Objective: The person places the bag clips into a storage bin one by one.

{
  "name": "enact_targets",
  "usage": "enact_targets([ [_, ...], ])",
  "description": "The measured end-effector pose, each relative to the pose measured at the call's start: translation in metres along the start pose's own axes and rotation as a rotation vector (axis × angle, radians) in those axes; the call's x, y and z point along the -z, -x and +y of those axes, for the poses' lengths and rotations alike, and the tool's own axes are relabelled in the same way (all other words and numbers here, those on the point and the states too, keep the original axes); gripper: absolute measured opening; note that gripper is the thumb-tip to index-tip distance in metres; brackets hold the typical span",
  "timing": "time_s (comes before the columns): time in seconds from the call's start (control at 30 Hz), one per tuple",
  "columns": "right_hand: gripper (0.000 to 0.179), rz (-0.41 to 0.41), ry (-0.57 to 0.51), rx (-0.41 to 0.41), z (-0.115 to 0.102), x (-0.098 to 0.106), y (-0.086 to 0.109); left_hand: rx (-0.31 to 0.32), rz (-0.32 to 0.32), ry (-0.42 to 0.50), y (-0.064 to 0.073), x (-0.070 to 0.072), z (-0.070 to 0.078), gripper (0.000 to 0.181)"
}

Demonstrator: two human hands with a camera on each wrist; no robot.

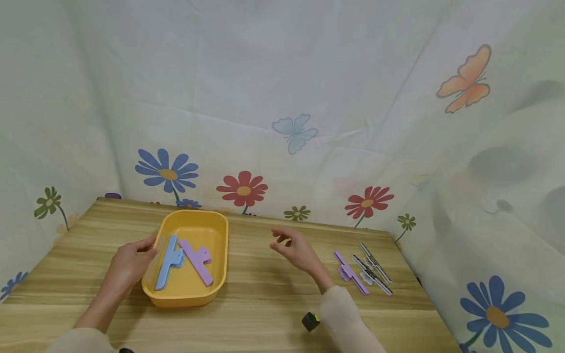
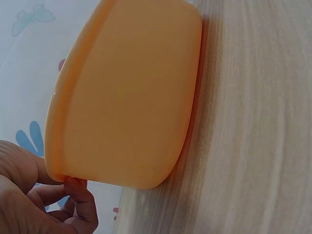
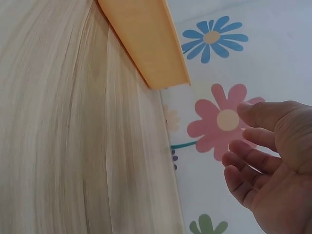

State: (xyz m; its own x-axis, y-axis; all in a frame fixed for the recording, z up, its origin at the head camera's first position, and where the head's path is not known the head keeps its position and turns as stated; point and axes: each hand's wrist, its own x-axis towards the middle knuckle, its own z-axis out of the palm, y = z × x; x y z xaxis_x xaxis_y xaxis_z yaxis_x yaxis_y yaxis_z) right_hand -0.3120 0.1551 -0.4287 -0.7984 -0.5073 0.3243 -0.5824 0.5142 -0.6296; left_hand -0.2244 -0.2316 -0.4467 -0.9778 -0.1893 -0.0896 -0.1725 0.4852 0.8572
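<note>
- Left hand (image 1: 130,260): reaches forward from lower left, palm down, fingers (image 2: 78,195) curled, thumb and fingertips pinching a rim.
- Left forearm runs diagonal from bottom-left corner, pale sleeve at the elbow end.
- Right hand (image 1: 295,247): hovers mid-air, holds nothing, touches nothing.
- Right fingers (image 3: 246,156) loosely bent, slightly spread, palm facing left and down.
- Right forearm comes up from bottom centre, cream sleeve to the wrist.
- Hands well apart.

Wooden table (image 1: 265,289), yellow tray (image 1: 220,245) left, loose clips (image 1: 364,269) right (one purple), small black-yellow object (image 1: 311,321) near front edge
</note>
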Motion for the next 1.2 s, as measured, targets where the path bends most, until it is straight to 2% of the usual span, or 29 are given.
enact_targets([
  [0.37,0.039,0.057,0.032,-0.047,0.017,0.022,0.019,-0.008,0.003,0.002,0.000,0.000,0.000,0.052],
  [0.6,0.038,0.076,0.018,-0.088,0.025,0.036,0.031,0.005,-0.002,-0.015,0.000,0.000,0.000,0.052],
  [0.9,0.036,0.123,0.060,-0.101,0.040,0.052,0.048,0.007,0.006,-0.017,-0.001,-0.001,0.000,0.052],
  [1.2,0.038,0.161,0.058,-0.185,0.053,0.073,0.071,0.011,0.006,-0.021,0.000,-0.001,0.002,0.052],
])
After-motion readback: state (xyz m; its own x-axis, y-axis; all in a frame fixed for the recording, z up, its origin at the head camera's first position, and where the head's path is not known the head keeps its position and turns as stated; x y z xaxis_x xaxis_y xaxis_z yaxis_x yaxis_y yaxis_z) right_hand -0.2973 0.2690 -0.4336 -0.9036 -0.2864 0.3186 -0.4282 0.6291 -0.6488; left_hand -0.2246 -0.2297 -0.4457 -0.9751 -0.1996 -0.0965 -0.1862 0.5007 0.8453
